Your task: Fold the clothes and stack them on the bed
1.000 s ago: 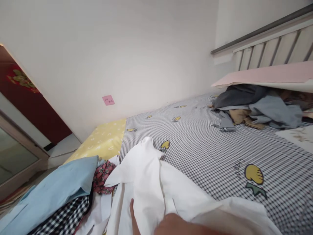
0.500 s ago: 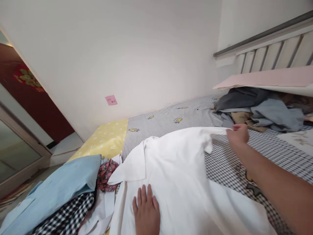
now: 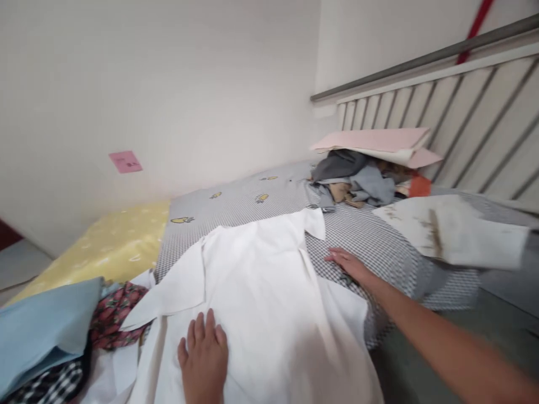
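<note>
A white short-sleeved shirt (image 3: 252,280) lies spread out on a black-and-white checked bed sheet (image 3: 236,207). Its left sleeve is laid out flat, while the sleeve on the right folds inward over the sheet. Flat on the lower left of the shirt rests my left hand (image 3: 205,356), fingers apart. My right hand (image 3: 347,265) is just right of the shirt's side edge, below the right sleeve. Its fingers are stretched out with nothing in them; whether they touch the sheet I cannot tell.
At the left lie a folded light-blue garment (image 3: 50,328), a red patterned cloth (image 3: 120,314) and a yellow cloth (image 3: 126,238). Grey and brown clothes (image 3: 366,179) are heaped at the back right under pink sheets (image 3: 379,140). A stained white cloth (image 3: 463,230) hangs near the bed's right edge.
My right hand has let go of the right sleeve and moved down toward the shirt's side. That sleeve now lies on the sheet. My left hand stays on the shirt; the view has turned right.
</note>
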{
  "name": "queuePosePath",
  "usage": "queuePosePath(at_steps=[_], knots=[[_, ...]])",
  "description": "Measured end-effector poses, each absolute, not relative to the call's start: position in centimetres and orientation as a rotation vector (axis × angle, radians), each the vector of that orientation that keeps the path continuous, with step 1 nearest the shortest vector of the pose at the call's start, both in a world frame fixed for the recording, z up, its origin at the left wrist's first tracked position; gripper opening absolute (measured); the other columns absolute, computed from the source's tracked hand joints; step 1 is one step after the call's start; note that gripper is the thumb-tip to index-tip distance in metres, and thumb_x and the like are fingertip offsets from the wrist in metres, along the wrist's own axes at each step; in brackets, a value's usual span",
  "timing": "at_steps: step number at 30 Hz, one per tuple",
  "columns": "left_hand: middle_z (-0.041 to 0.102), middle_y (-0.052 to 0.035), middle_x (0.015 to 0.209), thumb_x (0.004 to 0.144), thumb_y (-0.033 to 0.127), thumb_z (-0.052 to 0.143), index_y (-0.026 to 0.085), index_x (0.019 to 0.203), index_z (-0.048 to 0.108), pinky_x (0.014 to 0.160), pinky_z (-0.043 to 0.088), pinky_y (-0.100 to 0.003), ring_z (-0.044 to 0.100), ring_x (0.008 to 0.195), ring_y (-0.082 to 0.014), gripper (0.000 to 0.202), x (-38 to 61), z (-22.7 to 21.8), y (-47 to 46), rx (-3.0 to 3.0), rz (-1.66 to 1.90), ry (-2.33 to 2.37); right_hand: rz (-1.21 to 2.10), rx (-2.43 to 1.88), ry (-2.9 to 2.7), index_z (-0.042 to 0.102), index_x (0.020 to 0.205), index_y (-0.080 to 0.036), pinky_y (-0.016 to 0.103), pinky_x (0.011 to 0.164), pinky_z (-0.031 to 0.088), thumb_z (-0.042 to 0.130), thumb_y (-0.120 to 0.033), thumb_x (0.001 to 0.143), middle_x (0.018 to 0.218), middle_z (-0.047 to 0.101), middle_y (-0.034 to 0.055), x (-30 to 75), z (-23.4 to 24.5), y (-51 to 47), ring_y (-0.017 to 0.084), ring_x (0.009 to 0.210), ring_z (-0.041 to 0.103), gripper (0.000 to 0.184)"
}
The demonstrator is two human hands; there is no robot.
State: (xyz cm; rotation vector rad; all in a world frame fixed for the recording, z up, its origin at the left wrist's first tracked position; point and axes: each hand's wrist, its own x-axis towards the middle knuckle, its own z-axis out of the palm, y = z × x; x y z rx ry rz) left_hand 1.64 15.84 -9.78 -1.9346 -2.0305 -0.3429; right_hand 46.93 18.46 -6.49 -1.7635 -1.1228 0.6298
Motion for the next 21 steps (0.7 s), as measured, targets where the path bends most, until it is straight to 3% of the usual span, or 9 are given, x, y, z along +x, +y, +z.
queuePosePath(at_steps=[2, 5, 7, 10, 12, 14, 17, 21], knots=[[0.051, -0.0152, 0.156, 0.102, 0.031, 0.023, 0.014, 0.149, 0.051, 0.121, 0.027, -0.053, 0.042, 0.145, -0.0302, 0.058, 1.8, -9.2, 15.7, -1.959, -0.357, -2.018, 0.65, -1.76, -1.231, 0.078, 0.085, -0.026, 0.046, 0.119, 0.035, 0.063, -0.054, 0.085, 0.138, 0.066, 0.0055, 46.7, -6.5, 16.0, 0.029, 0.135, 0.052, 0.032], [0.051, -0.0165, 0.155, 0.101, 0.032, 0.023, 0.013, 0.15, 0.05, 0.12, 0.028, -0.052, 0.042, 0.145, -0.0321, 0.059, 2.2, -8.3, 15.5, -1.978, -0.368, -2.055, 0.567, -1.787, -1.468, 0.077, 0.097, -0.026, 0.058, 0.122, 0.021, 0.078, -0.052, 0.069, 0.148, 0.059, 0.0075, 45.6, -7.5, 11.7, 0.037, 0.144, 0.04, 0.037], [0.051, -0.0162, 0.156, 0.101, 0.034, 0.024, 0.014, 0.151, 0.049, 0.12, 0.028, -0.052, 0.041, 0.146, -0.0325, 0.059, 2.4, -7.8, 15.3, -1.984, -0.371, -2.107, 0.571, -1.755, -1.438, 0.074, 0.097, -0.024, 0.061, 0.119, 0.026, 0.08, -0.052, 0.065, 0.143, 0.062, 0.0116, 44.8, -8.4, 8.7, 0.04, 0.139, 0.046, 0.043], [0.048, -0.016, 0.158, 0.101, 0.036, 0.024, 0.015, 0.152, 0.047, 0.121, 0.026, -0.054, 0.037, 0.149, -0.0336, 0.061, 2.6, -7.5, 15.0, -1.983, -0.394, -2.19, 0.792, -1.572, -0.94, 0.069, 0.099, -0.023, 0.05, 0.1, 0.05, 0.073, -0.056, 0.074, 0.114, 0.075, 0.0103, 44.9, -9.7, 4.5, 0.032, 0.11, 0.067, 0.042], [0.044, -0.0156, 0.161, 0.101, 0.039, 0.024, 0.015, 0.154, 0.044, 0.122, 0.025, -0.055, 0.034, 0.15, -0.0346, 0.062, 2.6, -7.4, 15.0, -1.995, -0.407, -2.245, 0.868, -1.446, -0.562, 0.065, 0.1, -0.024, 0.039, 0.084, 0.057, 0.078, -0.05, 0.072, 0.097, 0.077, 0.0049, 45.8, -10.5, 1.9, 0.026, 0.092, 0.072, 0.041], [0.041, -0.0154, 0.163, 0.101, 0.04, 0.023, 0.015, 0.156, 0.042, 0.123, 0.024, -0.055, 0.032, 0.152, -0.035, 0.063, 2.5, -7.5, 15.0, -2.021, -0.406, -2.281, 0.867, -1.418, -0.284, 0.062, 0.087, -0.023, 0.029, 0.067, 0.056, 0.088, -0.038, 0.061, 0.078, 0.074, -0.0001, 46.9, -11.4, -0.3, 0.02, 0.073, 0.07, 0.039], [0.038, -0.0158, 0.165, 0.101, 0.042, 0.022, 0.015, 0.157, 0.038, 0.123, 0.022, -0.056, 0.029, 0.153, -0.036, 0.064, 2.2, -7.5, 15.1, -2.063, -0.391, -2.301, 0.836, -1.483, -0.08, 0.052, 0.067, -0.022, 0.02, 0.044, 0.042, 0.091, -0.028, 0.054, 0.054, 0.059, -0.0059, 47.6, -13.0, -2.7, 0.011, 0.048, 0.054, 0.041], [0.036, -0.0151, 0.165, 0.101, 0.043, 0.024, 0.017, 0.157, 0.039, 0.123, 0.022, -0.057, 0.028, 0.154, -0.0368, 0.064, 1.9, -7.5, 14.6, -2.078, -0.397, -2.3, 0.75, -1.525, -0.045, 0.051, 0.064, -0.022, 0.017, 0.039, 0.038, 0.089, -0.03, 0.055, 0.048, 0.051, -0.0079, 46.9, -14.8, -3.4, 0.008, 0.042, 0.047, 0.04]])
